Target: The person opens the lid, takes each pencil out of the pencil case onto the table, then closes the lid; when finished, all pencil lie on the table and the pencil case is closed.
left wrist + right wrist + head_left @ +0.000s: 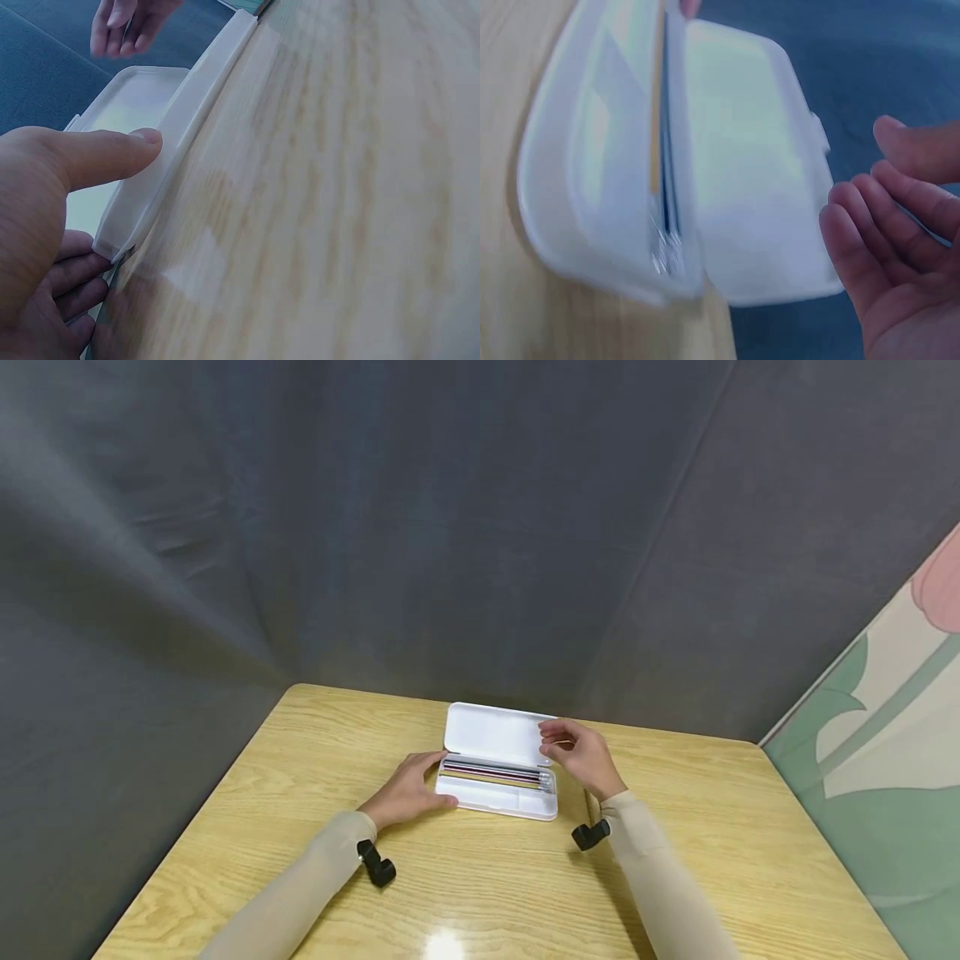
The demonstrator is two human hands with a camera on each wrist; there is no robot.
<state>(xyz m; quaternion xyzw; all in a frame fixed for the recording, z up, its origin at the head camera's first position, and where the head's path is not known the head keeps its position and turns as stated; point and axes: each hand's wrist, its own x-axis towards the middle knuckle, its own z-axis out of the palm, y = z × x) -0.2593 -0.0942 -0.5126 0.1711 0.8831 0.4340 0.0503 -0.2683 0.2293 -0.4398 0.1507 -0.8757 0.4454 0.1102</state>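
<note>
A white pencil case (495, 799) lies on the table with its lid (491, 732) raised at the back. Several pencils (487, 773) lie along the rear of its tray, their clear-wrapped ends to the right. My left hand (408, 791) holds the case at its left end, thumb (112, 156) against the front wall and fingers around the corner. Beside the lid's right end is my right hand (585, 756), its fingers (855, 247) loosely bent and nothing between them. Whether it touches the lid cannot be told.
The wooden table (360, 727) ends a little behind the lid. A dark grey curtain (465, 527) hangs at the back and left, and a floral cloth (885, 760) is at the right. Each wrist wears a small black camera (377, 866).
</note>
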